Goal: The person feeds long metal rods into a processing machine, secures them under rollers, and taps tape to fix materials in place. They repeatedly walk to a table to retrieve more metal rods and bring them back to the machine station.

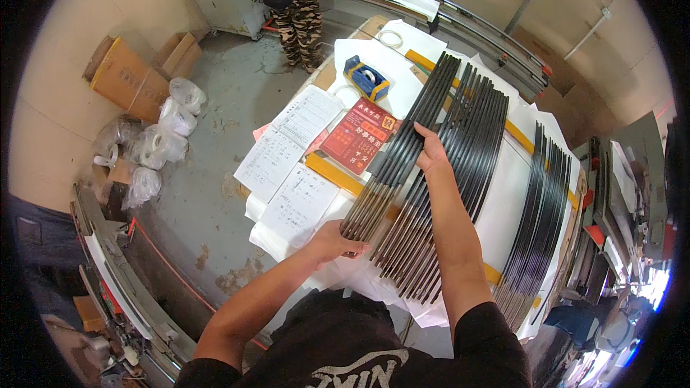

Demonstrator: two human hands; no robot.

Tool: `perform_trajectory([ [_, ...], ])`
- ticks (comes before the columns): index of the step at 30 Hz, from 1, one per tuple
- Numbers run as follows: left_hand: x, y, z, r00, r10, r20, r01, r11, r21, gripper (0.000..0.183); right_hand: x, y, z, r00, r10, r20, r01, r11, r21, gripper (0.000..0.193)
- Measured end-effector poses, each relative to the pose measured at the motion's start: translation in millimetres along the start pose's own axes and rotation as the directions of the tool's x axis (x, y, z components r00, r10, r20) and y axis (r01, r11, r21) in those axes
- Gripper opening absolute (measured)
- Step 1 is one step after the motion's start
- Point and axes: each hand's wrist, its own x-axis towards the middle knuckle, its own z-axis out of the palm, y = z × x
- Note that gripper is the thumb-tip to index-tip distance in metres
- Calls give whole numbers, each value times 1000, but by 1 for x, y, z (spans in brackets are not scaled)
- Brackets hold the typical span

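A bundle of long, thin dark rods [392, 165] lies slantwise on the white-covered table, its rods packed side by side. My left hand [332, 244] is closed round the near end of this bundle, thumb across the rod tips. Farther up, my right hand [432, 152] grips the same bundle at its right edge; some of its fingers are hidden. Just right of the bundle is a looser row of similar rods [471, 151], passing partly under my right forearm. Another group of rods [537, 208] rests farther right.
Left of the rods are handwritten sheets [298, 197], a red printed card [359, 135] and a blue tape dispenser [367, 77]. Yellow strips [334, 175] cross the table. Cardboard boxes [129, 79] and plastic-wrapped rolls [176, 118] stand on the floor. A person in camouflage [295, 11] is by a machine.
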Motion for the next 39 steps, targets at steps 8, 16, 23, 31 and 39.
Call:
perform_trajectory([
  [8,-48,5,17,970,233,-67,-218,960,176,30,-37,5,26,998,17,54,-10,992,-126,37],
  [16,-185,-106,-9,915,267,-302,-174,937,303,60,-149,115,79,937,188,294,-182,982,-48,43],
  [23,-328,-222,-19,831,250,-496,-104,947,304,57,-241,257,141,735,393,552,-314,920,-237,44],
  [31,-460,-362,-79,637,236,-734,-263,961,81,58,-317,489,220,620,638,457,-421,762,-493,43],
  [39,-579,-438,-106,379,112,-919,-212,977,32,57,-370,714,281,287,884,370,-594,467,-655,41],
])
